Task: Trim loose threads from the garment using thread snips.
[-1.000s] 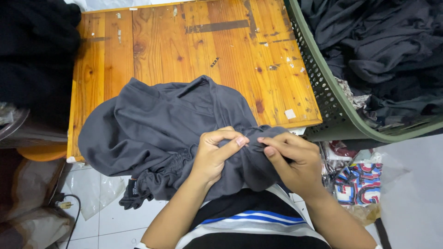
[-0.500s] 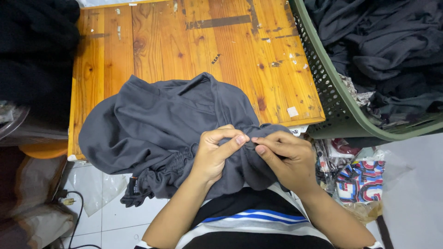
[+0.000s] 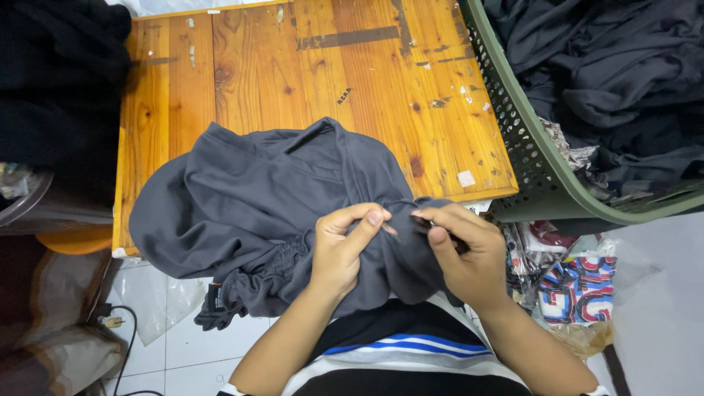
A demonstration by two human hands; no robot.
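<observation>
A dark grey garment [image 3: 249, 205] with a gathered elastic edge lies bunched over the near edge of a wooden table [image 3: 293, 73] and hangs down into my lap. My left hand [image 3: 345, 249] pinches a fold of its fabric between thumb and fingers. Right beside it, my right hand [image 3: 462, 253] grips the same fold, and the two thumbs nearly touch. Whether the right fingers also hold a small tool is hidden.
A green perforated laundry basket [image 3: 521, 147] full of dark clothes stands at the right. A black cloth pile [image 3: 59, 88] sits at the left. Colourful bags [image 3: 572, 286] lie on the floor at the right, and a cable and plug [image 3: 110, 323] at the lower left.
Both hands stay pinched on the same fold of fabric, with only small finger shifts. The garment keeps its place on the table.
</observation>
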